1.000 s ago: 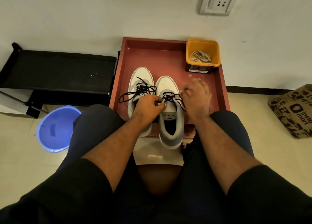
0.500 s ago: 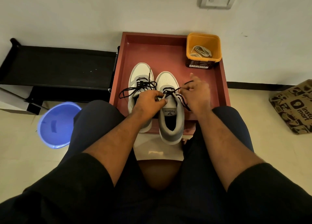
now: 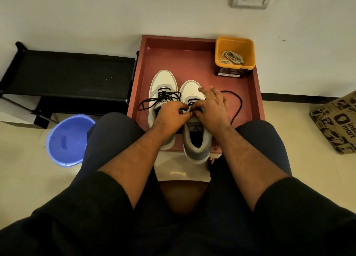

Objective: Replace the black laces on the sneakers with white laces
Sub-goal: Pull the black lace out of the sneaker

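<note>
Two white-and-grey sneakers, the left sneaker [image 3: 161,93] and the right sneaker [image 3: 194,120], lie side by side on the red tray [image 3: 192,62], long axes running toward the wall, toes pointing to it and heels toward the seated person; the right one's heel overhangs the tray's near edge. Uppers look smooth with a perforated toe and padded grey collar; a thin black lace [image 3: 238,105] loops loose over the tray on the right, and pale laces [image 3: 232,57] lie coiled in the square yellow tub [image 3: 235,62] at the far right corner. Left hand [image 3: 170,115] and right hand [image 3: 211,111] meet over the right sneaker's tongue, left fingers curled and pinching narrowly at the lacing, right thumb and forefinger pinching there too with the other fingers spread.
</note>
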Demonstrator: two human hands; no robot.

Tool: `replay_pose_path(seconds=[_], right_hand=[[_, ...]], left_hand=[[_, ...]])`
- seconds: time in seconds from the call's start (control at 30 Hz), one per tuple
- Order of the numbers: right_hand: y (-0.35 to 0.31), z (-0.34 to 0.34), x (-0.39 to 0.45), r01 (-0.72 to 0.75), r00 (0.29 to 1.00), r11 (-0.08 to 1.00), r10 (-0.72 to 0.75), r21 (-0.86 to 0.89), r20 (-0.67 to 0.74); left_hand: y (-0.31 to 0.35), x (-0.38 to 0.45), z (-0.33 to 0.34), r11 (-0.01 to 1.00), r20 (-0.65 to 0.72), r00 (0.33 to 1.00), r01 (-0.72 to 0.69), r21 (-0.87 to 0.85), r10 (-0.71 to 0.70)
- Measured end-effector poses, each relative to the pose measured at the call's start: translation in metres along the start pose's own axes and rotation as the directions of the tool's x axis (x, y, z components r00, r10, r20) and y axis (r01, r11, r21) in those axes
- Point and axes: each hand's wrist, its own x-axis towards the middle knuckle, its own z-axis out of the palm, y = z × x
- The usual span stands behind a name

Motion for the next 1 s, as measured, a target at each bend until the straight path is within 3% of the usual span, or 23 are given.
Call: replay_pose_path(seconds=[0.07, 0.13, 0.23, 0.33, 0.4, 0.47, 0.6, 0.67, 0.77, 0.83, 0.93, 1.0], right_hand=[[0.003, -0.004, 0.004, -0.026, 0.997, 0.999, 0.029, 0.045, -0.068], [0.012, -0.010, 0.008, -0.171, 0.965, 0.973, 0.198, 0.157, -0.174], [0.027, -0.019, 0.013, -0.316, 0.799, 0.821, 0.500, 0.475, -0.334], [0.038, -0.027, 0.014, -0.304, 0.688, 0.641, 0.659, 0.705, -0.304], [0.039, -0.027, 0.012, -0.348, 0.706, 0.630, 0.663, 0.694, -0.248], [0.035, -0.024, 0.010, -0.414, 0.766, 0.706, 0.611, 0.575, -0.198], [0.023, -0.015, 0.003, -0.309, 0.940, 0.840, 0.340, 0.446, 0.010], [0.018, -0.015, -0.002, -0.312, 0.950, 0.850, 0.284, 0.423, 0.129], [0.016, -0.016, -0.005, -0.300, 0.954, 0.846, 0.262, 0.440, 0.148], [0.014, -0.016, -0.005, -0.304, 0.952, 0.838, 0.254, 0.453, 0.169], [0.014, -0.015, -0.005, -0.296, 0.955, 0.846, 0.251, 0.443, 0.160], [0.013, -0.016, -0.004, -0.295, 0.955, 0.848, 0.255, 0.440, 0.149]], left_hand=[[0.000, 0.000, 0.001, 1.000, -0.009, 1.000, 0.005, 0.001, -0.005], [0.000, 0.000, 0.001, 1.000, -0.026, 1.000, 0.017, -0.007, -0.017], [0.000, -0.001, 0.001, 0.999, -0.031, 0.999, 0.029, -0.026, -0.029], [0.001, -0.001, 0.003, 0.999, -0.047, 0.999, 0.021, -0.035, -0.023], [0.002, -0.001, 0.002, 1.000, -0.076, 0.997, -0.021, 0.011, 0.022], [0.004, -0.002, 0.003, 0.988, -0.082, 0.991, -0.092, 0.126, 0.103], [0.018, -0.001, 0.011, 0.916, 0.043, 0.970, -0.241, 0.319, 0.240], [0.024, 0.004, 0.014, 0.881, 0.103, 0.971, -0.237, 0.409, 0.214], [0.023, 0.011, 0.013, 0.868, 0.117, 0.980, -0.194, 0.457, 0.158], [0.019, 0.010, 0.014, 0.890, 0.069, 0.983, -0.182, 0.418, 0.169], [0.016, 0.004, 0.014, 0.956, -0.138, 0.975, -0.132, 0.262, 0.173], [0.012, 0.003, 0.013, 0.996, -0.313, 0.949, -0.009, 0.086, 0.035]])
